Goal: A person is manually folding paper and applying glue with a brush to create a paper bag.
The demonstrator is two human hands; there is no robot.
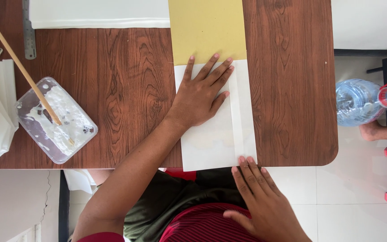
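Two hands, white sheet (211, 134) lengthwise, away

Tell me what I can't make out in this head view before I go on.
- White sheet: the left hand hides its middle; the right hand hides its near corner.
- Brown paper: cut off by the top edge.
- Ruler: marks too small, top cut off.
- Tray: white paste hides the stick tip.
- Bottle: cut off by the right edge.
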